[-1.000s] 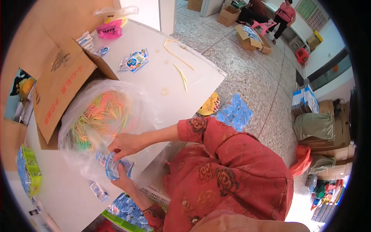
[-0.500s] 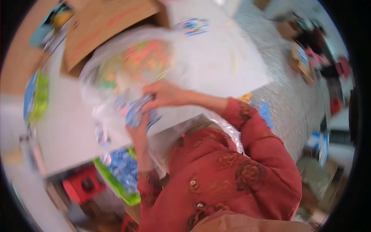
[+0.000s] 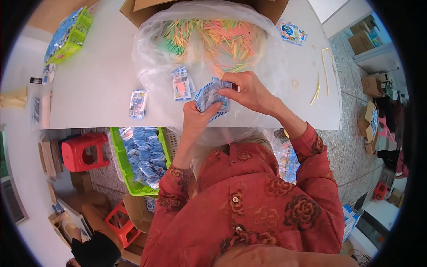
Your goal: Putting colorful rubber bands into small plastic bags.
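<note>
Holding small blue packet point(image 3: 212, 97) over table edge point(image 3: 102, 119), both your hands pinch it: left hand point(image 3: 195, 116) fingers closed underneath, right hand point(image 3: 250, 91) fingers closed on top. Big clear bag of coloured sticks point(image 3: 209, 40) right behind, easy reach.

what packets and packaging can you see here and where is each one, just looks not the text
Blue-and-white sachet stack: held between left hand and right hand.
Two flat sachets: on white table.
Clear bag of coloured sticks: in cardboard box.
Green crate of blue packets: under table edge.
Colourful packet: upper right.
</note>
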`<state>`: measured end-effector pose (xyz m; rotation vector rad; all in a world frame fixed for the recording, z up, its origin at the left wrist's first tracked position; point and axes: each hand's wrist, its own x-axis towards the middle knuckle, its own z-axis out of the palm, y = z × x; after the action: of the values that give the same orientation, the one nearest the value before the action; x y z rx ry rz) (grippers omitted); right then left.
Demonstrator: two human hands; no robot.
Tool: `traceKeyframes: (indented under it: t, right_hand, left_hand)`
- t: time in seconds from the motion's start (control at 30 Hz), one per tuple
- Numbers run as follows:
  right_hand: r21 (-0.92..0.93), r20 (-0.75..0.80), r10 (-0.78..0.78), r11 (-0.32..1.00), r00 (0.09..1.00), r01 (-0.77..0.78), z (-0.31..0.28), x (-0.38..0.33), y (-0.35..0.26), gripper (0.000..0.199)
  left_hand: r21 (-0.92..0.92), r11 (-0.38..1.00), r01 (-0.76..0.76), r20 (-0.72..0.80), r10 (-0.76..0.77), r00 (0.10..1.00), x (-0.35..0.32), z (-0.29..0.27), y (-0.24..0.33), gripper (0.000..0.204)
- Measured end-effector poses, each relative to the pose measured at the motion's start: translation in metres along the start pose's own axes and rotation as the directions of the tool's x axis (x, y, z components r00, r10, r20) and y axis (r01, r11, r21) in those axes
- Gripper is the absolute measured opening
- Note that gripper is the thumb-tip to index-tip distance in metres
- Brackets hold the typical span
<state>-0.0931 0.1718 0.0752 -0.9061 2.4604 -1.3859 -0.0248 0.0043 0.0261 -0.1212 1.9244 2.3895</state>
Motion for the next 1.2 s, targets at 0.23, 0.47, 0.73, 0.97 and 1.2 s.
traceKeyframes:
  t: [0.23,0.47,0.73,0.97,1.2]
  right_hand:
    - [-0.025,-0.222,-0.193,0.981,0.956,0.192,0.005,-0.004,-0.012,0.019]
    - [-0.243,-0.268,-0.373,0.918,0.888,0.313,-0.004,-0.014,-0.025,0.026]
    - [-0.316,-0.245,-0.366,0.906,0.898,0.283,-0.003,-0.018,-0.028,0.024]
    - [-0.482,-0.115,-0.575,0.745,0.81,0.461,0.001,-0.018,-0.019,0.031]
    - [-0.578,0.031,-0.634,0.619,0.772,0.532,-0.001,-0.026,-0.021,0.04]
  left_hand:
    - [-0.082,0.996,-0.037,-0.074,0.031,0.997,-0.002,0.004,0.004,0.023]
    - [-0.175,0.984,-0.038,-0.102,0.02,0.995,-0.001,0.007,0.0,0.022]
    - [-0.152,0.987,-0.048,-0.097,0.033,0.995,-0.005,0.008,-0.006,0.023]
    - [-0.246,0.969,-0.026,-0.089,0.004,0.996,-0.008,0.012,0.003,0.03]
    - [-0.184,0.982,-0.027,-0.078,0.012,0.997,-0.009,0.009,-0.003,0.026]
